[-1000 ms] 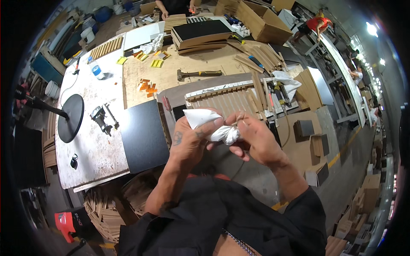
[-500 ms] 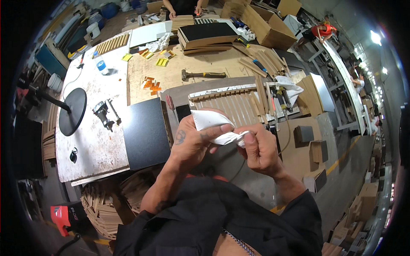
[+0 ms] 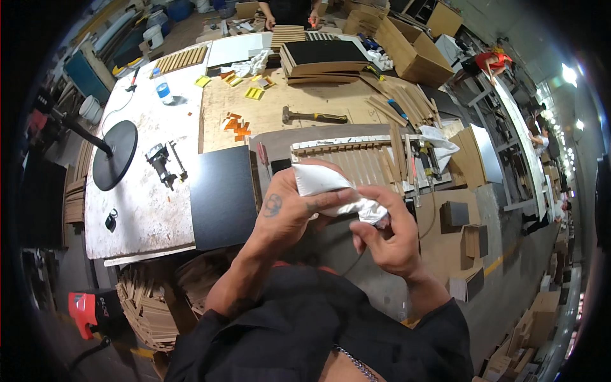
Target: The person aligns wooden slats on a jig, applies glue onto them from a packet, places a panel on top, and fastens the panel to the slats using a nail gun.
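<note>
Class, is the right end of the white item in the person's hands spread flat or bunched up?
Bunched up: the white item shows crumpled folds at the right hand, while its left end looks smooth.

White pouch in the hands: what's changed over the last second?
The right hand has shifted its grip: first pinching the bunched end of the white pouch, then closed tightly on it, now curled more loosely around it. The view has swung slightly left. As before: the left hand holding the pouch, the hammer and black panel where they lay.

white pouch (image 3: 316, 181) smooth, matt; dark panel (image 3: 221, 198) smooth, faintly glossy; hammer head (image 3: 286, 115) metal.
</note>
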Demonstrator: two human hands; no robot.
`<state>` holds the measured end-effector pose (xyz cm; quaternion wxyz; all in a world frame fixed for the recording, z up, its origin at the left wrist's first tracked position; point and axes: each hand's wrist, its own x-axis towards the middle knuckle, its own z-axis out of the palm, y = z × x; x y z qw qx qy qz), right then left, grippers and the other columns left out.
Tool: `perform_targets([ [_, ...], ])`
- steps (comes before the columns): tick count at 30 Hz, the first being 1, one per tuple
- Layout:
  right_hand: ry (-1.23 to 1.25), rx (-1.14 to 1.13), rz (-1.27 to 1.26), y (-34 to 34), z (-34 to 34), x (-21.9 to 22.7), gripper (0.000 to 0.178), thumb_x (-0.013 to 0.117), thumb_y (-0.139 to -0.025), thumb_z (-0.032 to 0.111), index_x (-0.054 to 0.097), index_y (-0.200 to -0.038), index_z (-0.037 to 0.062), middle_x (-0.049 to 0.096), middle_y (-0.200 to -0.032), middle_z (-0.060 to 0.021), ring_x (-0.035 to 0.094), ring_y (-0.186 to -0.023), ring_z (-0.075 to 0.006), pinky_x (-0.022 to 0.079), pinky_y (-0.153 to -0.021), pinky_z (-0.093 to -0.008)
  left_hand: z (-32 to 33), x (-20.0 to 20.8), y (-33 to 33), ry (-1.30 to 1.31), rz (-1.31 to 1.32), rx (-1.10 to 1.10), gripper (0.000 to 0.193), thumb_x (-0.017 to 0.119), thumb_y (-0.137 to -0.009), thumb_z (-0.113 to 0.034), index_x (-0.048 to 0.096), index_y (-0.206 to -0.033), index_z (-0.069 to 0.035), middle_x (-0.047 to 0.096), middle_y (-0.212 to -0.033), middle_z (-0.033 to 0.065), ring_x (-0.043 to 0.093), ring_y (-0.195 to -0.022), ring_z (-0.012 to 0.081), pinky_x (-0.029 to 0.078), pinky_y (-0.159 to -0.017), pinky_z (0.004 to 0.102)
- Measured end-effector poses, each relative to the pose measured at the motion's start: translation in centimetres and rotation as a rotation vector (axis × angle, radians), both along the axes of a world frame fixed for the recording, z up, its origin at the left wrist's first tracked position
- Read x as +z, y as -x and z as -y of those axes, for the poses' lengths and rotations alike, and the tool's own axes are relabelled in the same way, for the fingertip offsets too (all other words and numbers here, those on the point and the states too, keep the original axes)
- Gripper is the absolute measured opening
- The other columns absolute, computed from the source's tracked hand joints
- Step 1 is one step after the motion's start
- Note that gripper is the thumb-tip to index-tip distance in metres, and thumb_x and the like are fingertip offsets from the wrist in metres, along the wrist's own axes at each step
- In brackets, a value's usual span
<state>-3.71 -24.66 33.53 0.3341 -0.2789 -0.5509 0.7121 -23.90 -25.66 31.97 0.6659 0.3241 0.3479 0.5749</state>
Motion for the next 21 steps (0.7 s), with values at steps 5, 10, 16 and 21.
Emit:
perform_targets([
  [5,-1.419,-0.272,0.608,-0.5,-2.0,-1.1,0.029,0.069,-0.090,0.013,0.060,-0.115,0.0012,0.065,-0.103,-0.0146,0.063,-0.072,-0.0266,0.049,-0.061,-0.0345,0.0,0.2,0.3,-0.018,-0.031,-0.022,0.021,0.080,-0.081,-0.007,0.068,-0.098,-0.002,0.067,-0.081,0.0026,0.061,-0.067,0.0080,0.043,-0.049,0.0214],
  [10,-1.135,-0.276,0.507,-0.5,-2.4,-1.7,0.015,0.062,-0.095,0.013,0.059,-0.105,0.0024,0.063,-0.094,-0.0100,0.064,-0.071,-0.0233,0.045,-0.057,-0.0321,-0.3,0.5,-0.7,-0.018,-0.069,-0.010,0.023,0.082,-0.081,-0.009,0.068,-0.098,-0.004,0.067,-0.082,0.0014,0.060,-0.068,0.0075,0.045,-0.051,0.0211],
  [16,-0.390,-0.185,0.206,0.8,-1.0,-1.1,0.021,0.039,-0.107,0.016,0.055,-0.105,0.0029,0.054,-0.070,-0.0025,0.052,-0.053,-0.0096,0.039,-0.049,-0.0247,-0.4,0.4,-1.6,-0.077,-0.030,0.083,0.030,0.083,-0.080,-0.012,0.067,-0.104,-0.004,0.068,-0.086,0.0013,0.061,-0.070,0.0075,0.048,-0.054,0.0223],
  [21,-0.388,-0.252,0.223,-0.2,-1.2,-1.6,0.023,0.048,-0.104,0.013,0.054,-0.123,0.0013,0.064,-0.081,-0.0081,0.063,-0.061,-0.0151,0.046,-0.053,-0.0258,-0.6,0.1,-2.4,-0.076,-0.113,0.074,0.031,0.083,-0.080,-0.012,0.066,-0.104,-0.003,0.068,-0.088,0.0028,0.062,-0.071,0.0083,0.047,-0.053,0.0215],
])
